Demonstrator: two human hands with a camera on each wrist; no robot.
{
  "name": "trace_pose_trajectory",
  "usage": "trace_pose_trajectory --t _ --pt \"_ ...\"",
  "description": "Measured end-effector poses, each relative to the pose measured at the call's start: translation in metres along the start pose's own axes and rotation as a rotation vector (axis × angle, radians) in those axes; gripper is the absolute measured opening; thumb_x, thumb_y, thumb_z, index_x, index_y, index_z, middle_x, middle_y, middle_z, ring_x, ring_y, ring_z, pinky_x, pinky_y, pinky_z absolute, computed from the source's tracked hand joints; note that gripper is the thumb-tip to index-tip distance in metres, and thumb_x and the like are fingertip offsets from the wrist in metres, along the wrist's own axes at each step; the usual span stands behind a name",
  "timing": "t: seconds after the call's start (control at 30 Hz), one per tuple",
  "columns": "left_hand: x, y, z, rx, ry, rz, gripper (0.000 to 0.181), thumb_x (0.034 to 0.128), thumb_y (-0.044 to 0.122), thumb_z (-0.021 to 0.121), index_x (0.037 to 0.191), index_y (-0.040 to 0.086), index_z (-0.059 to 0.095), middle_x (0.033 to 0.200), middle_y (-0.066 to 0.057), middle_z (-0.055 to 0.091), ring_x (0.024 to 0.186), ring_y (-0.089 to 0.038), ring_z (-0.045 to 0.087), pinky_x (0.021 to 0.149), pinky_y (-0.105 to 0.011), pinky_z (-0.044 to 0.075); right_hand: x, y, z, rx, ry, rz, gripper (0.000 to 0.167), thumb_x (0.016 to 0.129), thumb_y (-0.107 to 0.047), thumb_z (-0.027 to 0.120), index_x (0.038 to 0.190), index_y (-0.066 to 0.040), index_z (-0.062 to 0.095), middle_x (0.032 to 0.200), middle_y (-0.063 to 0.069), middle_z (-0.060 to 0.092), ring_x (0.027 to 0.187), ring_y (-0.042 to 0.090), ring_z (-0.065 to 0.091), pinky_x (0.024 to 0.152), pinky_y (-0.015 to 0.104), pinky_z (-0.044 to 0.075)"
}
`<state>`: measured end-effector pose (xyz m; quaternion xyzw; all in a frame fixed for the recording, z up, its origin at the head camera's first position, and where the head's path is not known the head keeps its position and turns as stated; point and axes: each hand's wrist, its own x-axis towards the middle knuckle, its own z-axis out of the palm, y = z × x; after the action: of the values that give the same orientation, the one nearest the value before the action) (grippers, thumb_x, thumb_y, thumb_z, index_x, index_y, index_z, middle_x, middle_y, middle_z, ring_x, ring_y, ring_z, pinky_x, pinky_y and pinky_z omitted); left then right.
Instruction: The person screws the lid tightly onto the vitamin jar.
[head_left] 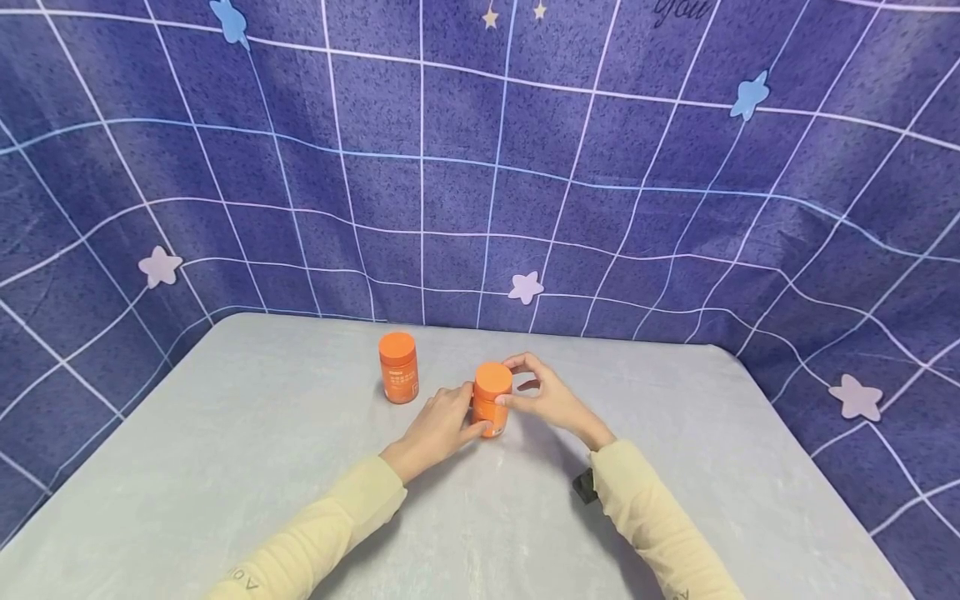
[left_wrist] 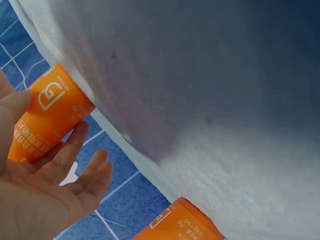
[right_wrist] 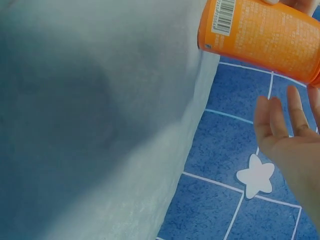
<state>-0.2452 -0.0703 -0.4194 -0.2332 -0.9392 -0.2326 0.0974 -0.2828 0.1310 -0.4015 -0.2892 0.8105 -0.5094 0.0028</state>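
A small orange pill bottle with a matching screw lid stands upright on the table in the head view. My left hand grips its body from the left, thumb in front and fingers round the far side. From the right, my right hand holds the lid between thumb and forefinger. In the left wrist view the bottle shows white printing under the thumb. The right wrist view shows a barcode on the bottle, while the lid is mostly cut off by the frame's edge.
A second orange bottle, lidded and upright, stands to the left and slightly farther back. The pale grey table ends at a blue gridded cloth with stars. A small dark object shows at the right sleeve.
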Motion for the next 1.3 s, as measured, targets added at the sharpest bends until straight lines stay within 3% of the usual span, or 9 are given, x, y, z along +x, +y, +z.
trace_pose_trajectory --t 0.3,0.57,0.73,1.0,1.3 --pt "0.000 -0.002 0.001 -0.011 -0.004 -0.009 0.047 0.0799 0.036 0.068 0.113 0.006 0.052 0.099 -0.005 0.064 0.088 -0.025 0.059 0.076 -0.042 0.046 0.002 -0.004 -0.008 0.018 -0.107 0.006 0.049 0.081 -0.014 0.069 0.126 -0.010 0.049 0.124 0.007 0.054 0.112 0.024 0.048 0.092 0.044 0.043" --pt "-0.001 -0.001 -0.001 -0.014 -0.010 -0.009 0.049 0.0797 0.036 0.068 0.114 0.007 0.051 0.102 -0.005 0.064 0.090 -0.027 0.059 0.078 -0.043 0.045 -0.003 -0.028 -0.014 0.040 -0.189 -0.051 0.050 0.083 0.006 0.051 0.131 0.005 0.041 0.132 0.021 0.045 0.117 0.035 0.042 0.092 0.049 0.041" --pt "0.000 -0.001 -0.001 -0.010 -0.011 -0.009 0.048 0.0802 0.036 0.068 0.115 0.007 0.051 0.102 -0.005 0.064 0.090 -0.027 0.058 0.079 -0.043 0.045 -0.005 -0.038 -0.016 0.027 -0.210 -0.016 0.050 0.084 0.005 0.050 0.133 0.003 0.040 0.135 0.019 0.043 0.119 0.032 0.041 0.093 0.045 0.041" --pt "-0.001 -0.001 0.000 -0.012 -0.003 -0.001 0.048 0.0801 0.035 0.068 0.115 0.006 0.051 0.103 -0.005 0.064 0.088 -0.026 0.058 0.079 -0.042 0.045 -0.005 -0.036 -0.014 0.054 -0.184 -0.029 0.045 0.084 0.004 0.055 0.128 0.004 0.046 0.134 0.020 0.044 0.121 0.033 0.041 0.095 0.052 0.039" --pt "-0.001 0.000 0.000 -0.008 0.000 -0.004 0.048 0.0806 0.035 0.068 0.115 0.006 0.051 0.101 -0.004 0.064 0.090 -0.026 0.058 0.080 -0.043 0.045 -0.008 -0.036 -0.003 0.076 -0.045 0.002 0.044 0.078 -0.001 0.067 0.116 0.007 0.048 0.120 0.022 0.052 0.114 0.035 0.046 0.093 0.055 0.038"
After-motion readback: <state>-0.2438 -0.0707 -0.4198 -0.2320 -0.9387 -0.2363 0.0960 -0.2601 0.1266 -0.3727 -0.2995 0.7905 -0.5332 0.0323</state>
